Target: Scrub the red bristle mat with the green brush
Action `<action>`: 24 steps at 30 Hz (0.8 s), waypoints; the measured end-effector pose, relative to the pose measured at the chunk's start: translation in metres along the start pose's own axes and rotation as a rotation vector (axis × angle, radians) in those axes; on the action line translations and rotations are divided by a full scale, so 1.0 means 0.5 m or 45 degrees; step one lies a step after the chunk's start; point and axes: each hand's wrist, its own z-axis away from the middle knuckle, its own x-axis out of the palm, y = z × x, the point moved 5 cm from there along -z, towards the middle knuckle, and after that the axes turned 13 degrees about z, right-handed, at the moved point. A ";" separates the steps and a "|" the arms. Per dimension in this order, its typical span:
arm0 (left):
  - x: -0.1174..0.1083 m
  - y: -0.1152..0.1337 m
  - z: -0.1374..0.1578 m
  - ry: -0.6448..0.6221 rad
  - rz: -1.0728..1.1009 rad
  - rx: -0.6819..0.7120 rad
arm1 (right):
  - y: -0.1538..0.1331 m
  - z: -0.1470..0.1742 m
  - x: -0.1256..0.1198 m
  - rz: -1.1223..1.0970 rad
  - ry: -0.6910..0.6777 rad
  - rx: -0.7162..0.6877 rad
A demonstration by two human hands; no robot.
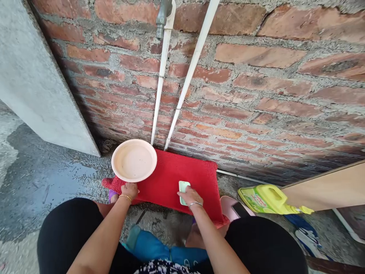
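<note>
A thick red cloth [185, 167] lies spread flat near the foot of the wall. My left hand [129, 190] is closed on its near left edge, just below a pale pink basin [134, 160]. The basin stands at the cloth's left end; its inside shows small dark specks. On the right half of the cloth, my right hand [192, 196] grips a pale green oblong scrub brush [184, 187] from above. The brush rests on the cloth, its underside hidden.
A yellow detergent jug [265, 198] lies on its side at right, by a pink stool or tub [226, 203] with a dark phone [240, 209]. Two white pipes [182, 95] and a tap [162, 19] run down the brick wall [256, 95]. A grey slab [42, 76] leans left; the floor [62, 175] is wet.
</note>
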 end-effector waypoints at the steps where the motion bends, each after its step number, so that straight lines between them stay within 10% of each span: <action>1: 0.000 -0.003 -0.004 -0.008 0.003 -0.022 | 0.030 -0.007 0.003 0.007 0.006 0.042; 6: 0.006 -0.001 -0.015 -0.024 0.022 -0.047 | 0.028 0.003 -0.001 0.013 0.038 0.012; 16: 0.007 -0.010 -0.037 -0.131 0.113 0.002 | -0.317 0.068 -0.017 0.090 0.050 -0.474; 24: 0.017 -0.001 -0.053 -0.093 0.145 0.043 | -0.197 0.021 -0.023 0.142 -0.035 -0.249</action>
